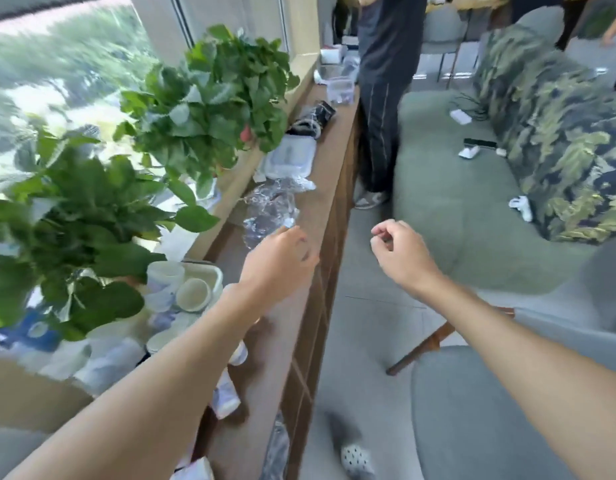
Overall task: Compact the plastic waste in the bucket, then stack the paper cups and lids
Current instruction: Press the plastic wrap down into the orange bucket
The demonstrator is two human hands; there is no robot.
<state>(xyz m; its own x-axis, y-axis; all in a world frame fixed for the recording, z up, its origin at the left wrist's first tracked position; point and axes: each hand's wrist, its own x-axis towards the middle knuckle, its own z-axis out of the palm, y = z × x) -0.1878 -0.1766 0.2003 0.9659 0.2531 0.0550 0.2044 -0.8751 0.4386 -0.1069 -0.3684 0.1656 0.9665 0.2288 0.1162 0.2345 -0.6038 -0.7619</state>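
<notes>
No text, label or number can be read: the bluish markings on the white paper cups [163,287] and blue-and-white packet [26,332] are blurred

Motion blur smears the crumpled clear plastic wrap [268,206] on the brown wooden counter [289,306], its near end and the left hand [282,258]'s fingertips unreadable, while green leafy plants [92,220] hide most white paper cups [192,294].
</notes>
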